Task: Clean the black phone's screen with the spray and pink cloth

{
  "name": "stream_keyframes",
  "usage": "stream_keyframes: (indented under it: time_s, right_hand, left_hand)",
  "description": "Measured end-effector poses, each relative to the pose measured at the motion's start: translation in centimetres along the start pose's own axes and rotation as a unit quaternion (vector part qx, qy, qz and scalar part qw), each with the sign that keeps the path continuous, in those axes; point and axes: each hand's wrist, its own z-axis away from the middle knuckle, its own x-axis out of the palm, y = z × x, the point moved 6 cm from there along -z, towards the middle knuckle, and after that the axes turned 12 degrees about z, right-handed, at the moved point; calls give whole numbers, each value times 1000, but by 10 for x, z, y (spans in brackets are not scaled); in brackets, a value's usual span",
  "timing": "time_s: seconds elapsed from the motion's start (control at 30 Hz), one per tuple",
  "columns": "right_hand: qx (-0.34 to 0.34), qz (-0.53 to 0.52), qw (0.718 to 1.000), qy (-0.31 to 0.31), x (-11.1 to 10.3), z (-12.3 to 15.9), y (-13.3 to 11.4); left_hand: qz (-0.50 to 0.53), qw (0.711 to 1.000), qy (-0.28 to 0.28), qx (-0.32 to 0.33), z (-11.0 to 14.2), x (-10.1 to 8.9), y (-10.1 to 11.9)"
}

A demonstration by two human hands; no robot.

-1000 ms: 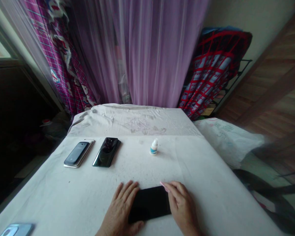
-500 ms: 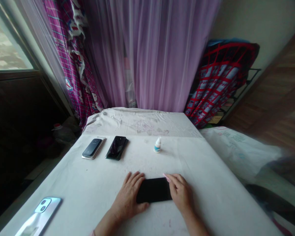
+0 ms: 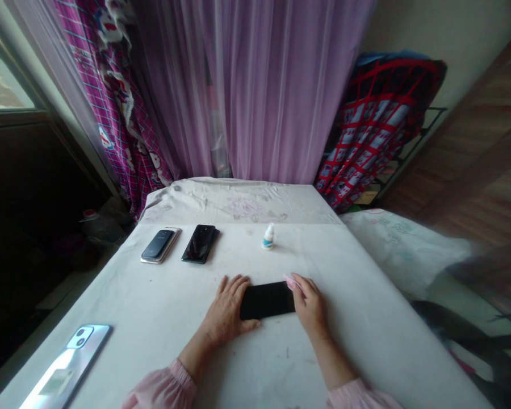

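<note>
A black smartphone (image 3: 267, 300) lies screen up and sideways on the white cloth. My left hand (image 3: 229, 308) grips its left end, fingers at the far edge and thumb at the near edge. At the phone's right end, my right hand (image 3: 310, 304) pinches a small pink cloth (image 3: 290, 282) against the upper right corner. Much of the pink cloth is hidden by the fingers. Beyond the phone stands a small white dropper bottle (image 3: 268, 237) with a blue label.
Farther left lie a dark blue phone (image 3: 158, 244) on a lighter one and a glossy black phone (image 3: 199, 243) on another dark item. A silvery-blue phone (image 3: 70, 366) rests face down at near left. Purple curtains (image 3: 276, 91) hang behind the table.
The camera has tipped down, so the table sits higher in view and my pink sleeves show. Both hands remain at the phone; more of the pink cloth is visible.
</note>
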Motion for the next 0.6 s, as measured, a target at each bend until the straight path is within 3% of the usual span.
stream_keyframes:
  time_s: [0.2, 0.6]
  right_hand:
    - [-23, -40, 999, -21, -3, -1, -11]
    - [-85, 125, 986, -74, 0, -6, -31]
  left_hand:
    - [-26, 999, 20, 6, 1, 0, -1]
    - [-48, 999, 23, -1, 3, -1, 0]
